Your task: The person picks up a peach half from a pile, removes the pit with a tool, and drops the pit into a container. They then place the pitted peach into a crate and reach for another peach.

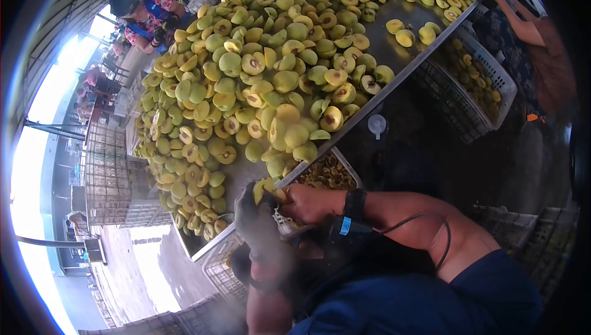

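Note:
A large heap of yellow-green halved fruit (246, 88) covers a metal table (386, 92). At the table's near edge my left hand (253, 215), in a grey glove, is closed around a piece of green fruit (265, 188). My right hand (305, 203) is closed and touches the same fruit from the right; anything within its fingers is too small to make out. A dark band with a small box sits on the right wrist. Just behind my hands, below the table edge, stands a crate of brown pits and scraps (326, 173).
A white crate (506, 82) of fruit pieces stands under the right table edge, near a seated person (548, 58). Another person in a floral top (144, 24) works at the far left. Stacked crates (106, 169) stand left. A white cup (377, 125) is below the table edge.

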Available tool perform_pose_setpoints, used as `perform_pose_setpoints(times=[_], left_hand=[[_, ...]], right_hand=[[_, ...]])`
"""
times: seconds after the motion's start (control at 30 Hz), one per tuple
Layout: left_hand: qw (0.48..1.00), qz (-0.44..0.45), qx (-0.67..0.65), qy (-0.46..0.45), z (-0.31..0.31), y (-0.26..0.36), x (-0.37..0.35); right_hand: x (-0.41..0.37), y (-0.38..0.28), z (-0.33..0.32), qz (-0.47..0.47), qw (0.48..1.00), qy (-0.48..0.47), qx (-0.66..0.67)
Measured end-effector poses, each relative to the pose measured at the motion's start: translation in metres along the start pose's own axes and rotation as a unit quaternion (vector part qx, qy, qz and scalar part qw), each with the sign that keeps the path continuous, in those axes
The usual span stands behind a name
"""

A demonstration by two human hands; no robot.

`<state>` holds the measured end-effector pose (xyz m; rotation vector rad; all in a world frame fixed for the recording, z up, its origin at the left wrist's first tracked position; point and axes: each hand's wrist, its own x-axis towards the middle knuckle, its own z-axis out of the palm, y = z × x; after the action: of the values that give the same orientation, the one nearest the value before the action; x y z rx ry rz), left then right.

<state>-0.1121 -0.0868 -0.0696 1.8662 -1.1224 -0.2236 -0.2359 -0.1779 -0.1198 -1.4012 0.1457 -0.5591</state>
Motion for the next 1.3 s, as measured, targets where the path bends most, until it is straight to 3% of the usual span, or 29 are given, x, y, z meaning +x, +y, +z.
perform_pose_setpoints(times=[0.1,0.13,0.2,0.27,0.37,0.4,0.47,0.53,0.6,0.63,0.7,0.8,0.9,1.0,1.03,1.07,1.13,1.17,1.23,1.27,1.3], left_hand=[[0.991,0.1,0.086,-0.004,-0.006,0.001,-0.002],[0.981,0.146,0.131,-0.01,-0.006,0.001,0.0],[0.991,0.088,0.096,-0.034,-0.011,0.005,-0.006],[0.997,0.055,0.04,-0.032,-0.009,0.009,0.002],[0.98,0.02,-0.198,-0.029,-0.006,0.004,0.003],[0.978,-0.006,-0.209,0.003,0.001,0.0,0.004],[0.968,-0.059,-0.231,0.074,0.021,-0.009,0.004],[0.98,-0.062,-0.177,0.072,0.023,-0.015,0.006],[0.991,-0.018,-0.124,0.043,0.022,-0.021,0.01],[0.996,0.028,-0.08,0.035,0.021,-0.025,0.013],[0.973,0.213,0.08,0.034,0.017,-0.026,0.019],[0.961,0.264,0.037,-0.068,0.003,-0.004,0.02],[0.978,0.204,0.043,-0.033,-0.001,-0.025,0.026],[0.993,-0.008,-0.098,0.062,-0.009,-0.039,0.02],[0.991,-0.011,-0.114,0.064,-0.028,-0.046,0.018],[0.989,-0.015,-0.13,0.066,-0.047,-0.054,0.016],[0.99,0.1,0.049,0.087,-0.093,-0.111,0.004],[0.974,0.145,0.133,0.114,-0.117,-0.128,-0.005],[0.975,-0.018,0.062,0.214,-0.161,-0.139,-0.02],[0.943,-0.213,-0.077,0.244,-0.181,-0.133,-0.022],[0.945,-0.228,0.09,0.215,-0.194,-0.129,-0.024]], right_hand=[[0.001,0.0,0.008,0.058,0.997,0.013,-0.045],[0.002,-0.009,0.001,0.125,0.991,-0.021,-0.047],[-0.003,-0.058,-0.006,0.264,0.959,-0.091,-0.039],[-0.001,-0.05,-0.008,0.182,0.979,-0.073,-0.048],[0.0,-0.015,-0.001,0.081,0.994,-0.028,-0.074],[0.002,-0.001,0.001,0.051,0.994,-0.014,-0.091],[0.012,0.021,0.012,-0.122,0.988,0.02,-0.095],[0.011,0.032,0.009,-0.082,0.992,-0.048,-0.085],[0.0,-0.005,-0.016,0.175,0.96,-0.212,-0.06],[-0.003,-0.014,-0.014,0.221,0.955,-0.196,0.035],[-0.008,-0.023,-0.005,0.304,0.912,-0.164,0.22],[-0.012,-0.019,0.003,0.304,0.885,-0.229,0.267],[-0.013,-0.029,0.001,0.272,0.91,-0.216,0.225],[-0.024,-0.012,0.011,0.307,0.909,-0.188,0.209],[-0.03,-0.002,0.012,0.274,0.916,-0.173,0.235],[-0.031,-0.009,0.013,0.309,0.924,-0.142,0.176],[-0.035,-0.033,0.014,0.374,0.923,-0.068,0.061],[-0.034,-0.014,0.016,0.435,0.896,-0.075,0.047],[-0.041,0.015,0.023,0.42,0.901,-0.076,0.075],[-0.044,0.025,0.023,0.412,0.904,-0.075,0.09],[-0.042,0.036,0.021,0.403,0.908,-0.089,0.068]])
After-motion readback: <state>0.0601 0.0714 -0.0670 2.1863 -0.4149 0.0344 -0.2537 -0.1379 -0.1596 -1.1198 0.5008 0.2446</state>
